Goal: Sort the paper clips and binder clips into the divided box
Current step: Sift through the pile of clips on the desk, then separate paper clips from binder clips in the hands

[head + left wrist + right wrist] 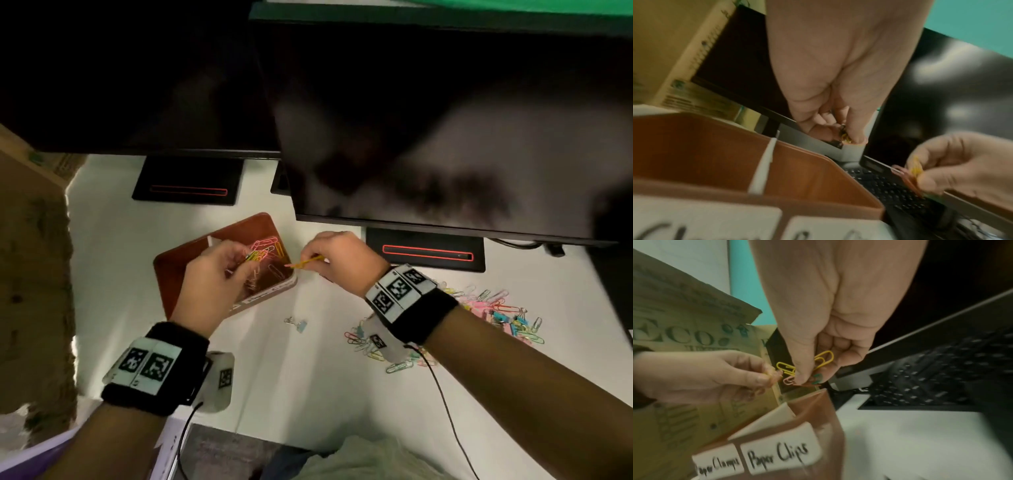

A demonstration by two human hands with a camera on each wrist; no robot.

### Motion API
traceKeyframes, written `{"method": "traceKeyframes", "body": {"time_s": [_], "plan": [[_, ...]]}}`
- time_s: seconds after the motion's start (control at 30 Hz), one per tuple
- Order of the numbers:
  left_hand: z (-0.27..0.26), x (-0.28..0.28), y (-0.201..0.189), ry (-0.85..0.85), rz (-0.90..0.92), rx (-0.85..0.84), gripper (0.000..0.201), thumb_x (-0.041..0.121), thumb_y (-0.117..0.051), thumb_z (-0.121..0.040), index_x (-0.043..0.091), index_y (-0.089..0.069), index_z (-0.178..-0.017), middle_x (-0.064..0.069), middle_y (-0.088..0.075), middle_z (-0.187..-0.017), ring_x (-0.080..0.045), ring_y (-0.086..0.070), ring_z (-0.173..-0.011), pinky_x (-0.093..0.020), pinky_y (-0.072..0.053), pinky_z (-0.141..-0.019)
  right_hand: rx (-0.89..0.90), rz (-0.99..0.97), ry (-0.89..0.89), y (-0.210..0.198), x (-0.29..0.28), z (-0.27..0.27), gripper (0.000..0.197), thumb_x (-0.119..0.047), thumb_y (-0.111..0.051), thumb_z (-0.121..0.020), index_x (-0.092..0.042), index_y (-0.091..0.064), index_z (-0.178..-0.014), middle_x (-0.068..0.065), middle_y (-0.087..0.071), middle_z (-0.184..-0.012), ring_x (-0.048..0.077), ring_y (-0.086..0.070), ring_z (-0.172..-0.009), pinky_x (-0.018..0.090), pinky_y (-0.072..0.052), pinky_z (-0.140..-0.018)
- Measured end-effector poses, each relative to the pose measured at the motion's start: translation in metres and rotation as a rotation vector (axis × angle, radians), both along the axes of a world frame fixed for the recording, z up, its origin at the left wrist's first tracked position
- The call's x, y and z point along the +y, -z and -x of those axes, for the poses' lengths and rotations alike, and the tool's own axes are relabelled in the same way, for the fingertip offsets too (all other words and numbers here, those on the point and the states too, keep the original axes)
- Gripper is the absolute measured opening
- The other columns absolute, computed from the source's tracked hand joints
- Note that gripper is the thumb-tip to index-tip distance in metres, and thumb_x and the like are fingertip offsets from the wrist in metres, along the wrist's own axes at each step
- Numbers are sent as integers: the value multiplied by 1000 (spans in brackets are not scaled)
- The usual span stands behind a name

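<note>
The brown divided box (171,263) lies on the white desk, with a white divider (764,167) and labels "Paper Clamps" and "Paper Clips" (781,454). Several paper clips (270,245) lie in its right compartment. My left hand (245,262) hovers over that compartment and pinches a small bunch of coloured paper clips (257,255). My right hand (310,260) is just right of the box and pinches yellow paper clips (824,360) together with a pink one (789,380). The two hands nearly meet. A mixed pile of clips (496,315) lies behind my right wrist.
A lone blue binder clip (298,323) sits on the desk in front of the box. Two dark monitors (445,137) overhang the desk, their stands (428,253) close behind my hands. A cardboard box (30,240) stands at the left. A keyboard (931,369) lies beyond.
</note>
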State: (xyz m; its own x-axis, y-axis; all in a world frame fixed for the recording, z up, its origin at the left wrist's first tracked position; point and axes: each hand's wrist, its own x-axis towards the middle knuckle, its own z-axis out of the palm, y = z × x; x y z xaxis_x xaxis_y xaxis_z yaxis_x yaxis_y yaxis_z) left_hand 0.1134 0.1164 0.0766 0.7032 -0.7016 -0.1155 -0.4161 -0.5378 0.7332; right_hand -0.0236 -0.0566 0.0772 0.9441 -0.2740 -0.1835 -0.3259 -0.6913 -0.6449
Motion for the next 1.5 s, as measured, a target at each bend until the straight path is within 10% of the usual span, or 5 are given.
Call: {"method": "traceKeyframes", "body": {"time_s": [0.37, 0.53, 0.8, 1.1, 1.5], "plan": [[35, 16, 23, 341, 50, -163, 26, 15, -69, -81, 18, -64, -107, 7, -56, -99, -3, -54, -85, -18, -47, -79, -137, 72, 52, 21, 16, -4, 20, -29, -62, -87, -18, -65, -104, 1, -64, -100, 19, -60, -88, 34, -47, -88], [59, 21, 78, 558, -270, -94, 42, 17, -66, -80, 23, -55, -120, 6, -49, -121, -12, -47, -109, -26, -40, -98, 319, 148, -106, 52, 8, 68, 30, -39, -61, -86, -27, -58, -113, -6, -62, -106, 14, -52, -100, 36, -40, -96], [66, 7, 99, 517, -304, -157, 13, 16, -69, -77, 18, -64, -89, 0, -59, -95, -22, -52, -92, -41, -46, -85, 445, 194, -107, 77, 28, 93, 30, -38, -58, -87, -26, -57, -115, -1, -60, -116, 21, -48, -113, 39, -32, -98], [66, -4, 89, 383, -238, -3, 46, 13, -66, -82, 20, -50, -125, -7, -48, -134, -21, -48, -118, -37, -42, -101, 300, 83, 75, 71, 5, 87, 18, -29, -52, -92, -23, -63, -105, -4, -62, -107, 16, -55, -102, 36, -36, -100], [66, 16, 120, 370, -306, -88, 15, 0, -57, -81, 14, -59, -75, -2, -54, -82, -24, -51, -78, -30, -44, -69, 203, 24, 123, 58, -3, 111, 14, -21, -54, -92, -19, -63, -103, -3, -65, -112, 14, -59, -97, 28, -47, -90]]}}
